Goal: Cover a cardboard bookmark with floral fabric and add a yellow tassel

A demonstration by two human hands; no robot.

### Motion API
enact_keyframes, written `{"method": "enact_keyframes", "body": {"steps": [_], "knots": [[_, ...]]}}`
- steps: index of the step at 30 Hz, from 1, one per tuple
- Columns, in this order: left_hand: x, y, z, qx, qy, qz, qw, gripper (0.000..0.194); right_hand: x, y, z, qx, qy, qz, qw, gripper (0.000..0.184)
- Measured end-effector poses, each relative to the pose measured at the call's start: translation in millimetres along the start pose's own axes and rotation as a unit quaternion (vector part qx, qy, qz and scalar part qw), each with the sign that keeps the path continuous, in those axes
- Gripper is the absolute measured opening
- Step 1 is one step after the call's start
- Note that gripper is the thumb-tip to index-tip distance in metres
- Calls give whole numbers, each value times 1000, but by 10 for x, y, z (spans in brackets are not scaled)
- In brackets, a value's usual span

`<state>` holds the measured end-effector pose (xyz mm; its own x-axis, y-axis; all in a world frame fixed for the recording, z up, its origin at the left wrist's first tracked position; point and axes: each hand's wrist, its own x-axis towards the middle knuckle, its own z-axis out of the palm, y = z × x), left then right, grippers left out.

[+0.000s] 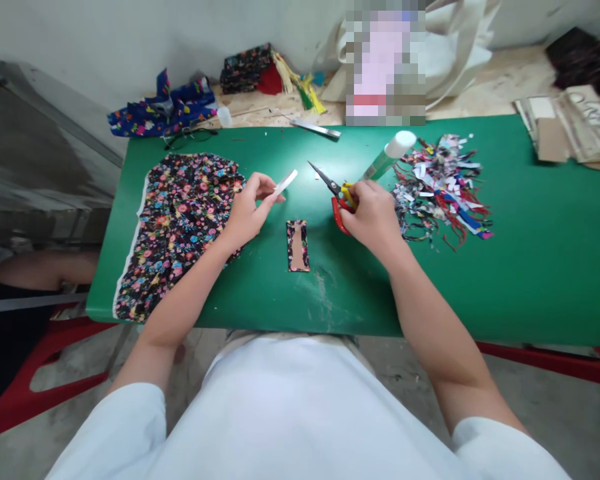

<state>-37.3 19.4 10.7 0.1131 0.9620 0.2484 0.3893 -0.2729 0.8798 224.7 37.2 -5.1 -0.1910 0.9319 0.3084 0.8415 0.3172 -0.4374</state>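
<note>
Between the fingers of my left hand (253, 207) is a narrow white strip (286, 182), whose material I cannot make out. My right hand (373, 213) is wrapped round scissors (336, 189) with red and yellow handles, their dark blades pointing to the upper left. On the table between both hands lies a small rectangle (298, 247) of brown card, edged with dark floral fabric. A large piece of black floral fabric (180, 227) spreads beneath and left of my left forearm. Just beyond my right hand stands a green glue stick (383, 160) with a white cap, tilted.
A heap of fabric scraps (445, 193) lies right of my right hand. At the far edge are a utility knife (316, 129), glasses (190, 137) and blue patterned fabric (167, 107). Cut card pieces (565, 127) sit at the back right. Another person's leg (25, 270) shows at left.
</note>
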Motion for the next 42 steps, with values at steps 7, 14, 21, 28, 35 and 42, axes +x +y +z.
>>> {"method": "enact_keyframes", "body": {"steps": [7,14,21,28,35,42], "knots": [[-40,-1,77,-89,-3,10,996,22,-36,-164,-63,35,-52,-50,997,18],[-39,27,81,-112,6,3,994,19,-45,-210,-105,72,-41,-39,996,36],[-121,198,153,-249,-56,84,963,26,-107,-400,-16,237,39,-15,971,43],[-213,315,186,-369,-170,-23,913,33,-146,-448,99,362,89,43,927,42],[-237,314,181,-399,-227,-36,887,37,-132,-480,38,440,99,124,884,35],[-255,291,219,-366,-195,-19,910,48,-154,-472,34,364,71,132,919,41]]}}
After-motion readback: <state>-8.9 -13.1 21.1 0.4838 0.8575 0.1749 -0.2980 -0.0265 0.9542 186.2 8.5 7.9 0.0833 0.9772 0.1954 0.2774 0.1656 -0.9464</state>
